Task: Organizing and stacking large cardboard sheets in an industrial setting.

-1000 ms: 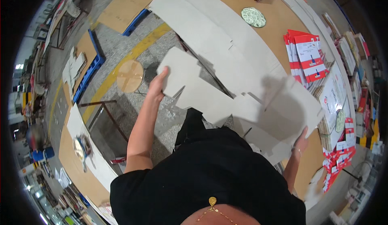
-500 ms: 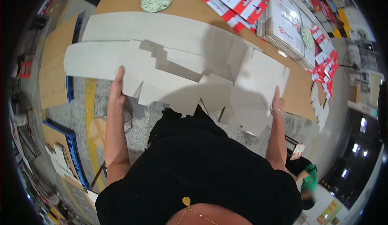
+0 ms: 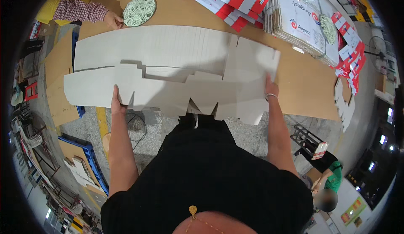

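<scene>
The left hand [image 3: 118,103] and the right hand [image 3: 271,88] were closed, thumbs uppermost, on opposite ends of a notched, pale-grey cardboard blank [image 3: 168,94] over the near edge of the flat brown tabletop [image 3: 307,93], seemingly light, bendable at its notches, best held by both ends.

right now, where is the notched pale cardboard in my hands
In the head view, the notched pale cardboard stretches across the centre, held by the left hand and the right hand, just above the black shirt.

The person's own hands [image 3: 118,104] [image 3: 271,87]: two — with one bracelet [image 3: 272,95]. Pale-green ring heaps [image 3: 139,11] [image 3: 328,29]: two; gold pendants [image 3: 193,210]: one.
</scene>
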Available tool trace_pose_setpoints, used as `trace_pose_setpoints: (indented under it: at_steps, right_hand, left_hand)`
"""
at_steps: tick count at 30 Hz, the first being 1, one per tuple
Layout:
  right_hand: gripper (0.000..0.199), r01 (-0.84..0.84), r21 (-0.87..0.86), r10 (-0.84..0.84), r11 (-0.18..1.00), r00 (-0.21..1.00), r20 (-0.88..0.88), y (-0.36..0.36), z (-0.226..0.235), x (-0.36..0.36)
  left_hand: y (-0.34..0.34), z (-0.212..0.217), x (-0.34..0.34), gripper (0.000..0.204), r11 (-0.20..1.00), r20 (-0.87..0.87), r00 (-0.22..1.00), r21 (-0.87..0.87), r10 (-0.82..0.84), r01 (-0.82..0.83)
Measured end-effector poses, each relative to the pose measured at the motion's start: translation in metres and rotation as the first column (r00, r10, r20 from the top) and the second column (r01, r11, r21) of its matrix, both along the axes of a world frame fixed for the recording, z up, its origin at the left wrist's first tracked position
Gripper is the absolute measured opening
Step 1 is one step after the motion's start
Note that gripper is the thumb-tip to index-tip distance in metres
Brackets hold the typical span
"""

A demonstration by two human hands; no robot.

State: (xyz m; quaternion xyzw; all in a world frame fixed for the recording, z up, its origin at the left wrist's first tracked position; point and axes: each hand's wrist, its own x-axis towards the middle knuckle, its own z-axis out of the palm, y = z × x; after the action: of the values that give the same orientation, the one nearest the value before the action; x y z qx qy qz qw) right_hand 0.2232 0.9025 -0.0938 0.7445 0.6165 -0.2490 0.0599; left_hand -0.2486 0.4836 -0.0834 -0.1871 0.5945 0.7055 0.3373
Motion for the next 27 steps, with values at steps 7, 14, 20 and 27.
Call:
trace_pose_setpoints:
  at_steps: [7,14,20,27]
  right_hand:
    - [0.092,0.039,0.02,-0.039,0.999,0.999,-0.013,0.002,-0.011,-0.008]
    - [0.087,-0.012,0.157,0.01,0.987,1.0,0.015,0.009,-0.03,-0.01]
    - [0.074,-0.432,0.419,0.235,0.798,0.865,0.443,-0.044,0.017,-0.033]
    - [0.09,-0.7,0.089,0.677,0.709,0.71,0.192,-0.146,0.037,-0.08]
  left_hand:
    - [-0.007,-0.02,0.003,0.056,1.0,0.027,0.999,0.014,0.025,-0.025]
    - [-0.014,-0.021,-0.003,0.057,1.0,0.0,1.0,0.016,-0.027,0.027]
    - [-0.015,-0.02,-0.001,0.05,0.998,-0.06,0.997,0.05,-0.04,0.043]
    - [-0.037,-0.027,-0.012,0.053,0.911,0.089,0.943,0.302,-0.32,0.281]
